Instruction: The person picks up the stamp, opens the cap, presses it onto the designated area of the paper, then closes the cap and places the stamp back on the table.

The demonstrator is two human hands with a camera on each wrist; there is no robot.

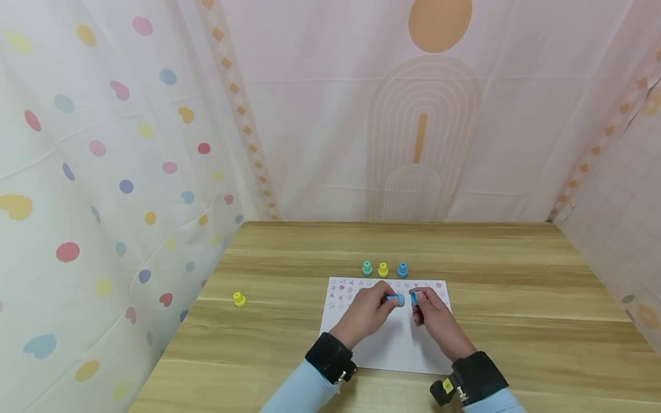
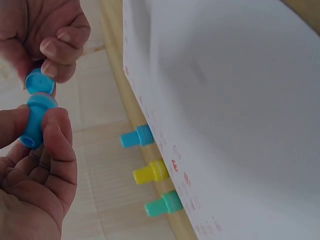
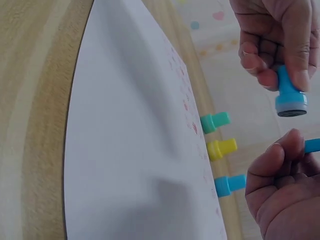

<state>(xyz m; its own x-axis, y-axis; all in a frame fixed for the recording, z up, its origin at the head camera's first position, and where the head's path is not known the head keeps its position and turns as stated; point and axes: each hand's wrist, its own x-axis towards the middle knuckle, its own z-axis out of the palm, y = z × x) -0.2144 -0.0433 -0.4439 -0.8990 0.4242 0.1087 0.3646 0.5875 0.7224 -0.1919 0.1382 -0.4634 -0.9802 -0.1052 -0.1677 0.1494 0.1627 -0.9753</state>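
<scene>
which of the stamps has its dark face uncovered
The blue stamp in the left hand: its dark face shows bare, and the right hand holds a blue cap. The green stamp, two yellow stamps and other blue stamp show no dark face.

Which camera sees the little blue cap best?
The left wrist view: the blue cap, pinched by the right hand, shows its round face. The right wrist view catches only part, at its edge; the head view shows it tiny.
</scene>
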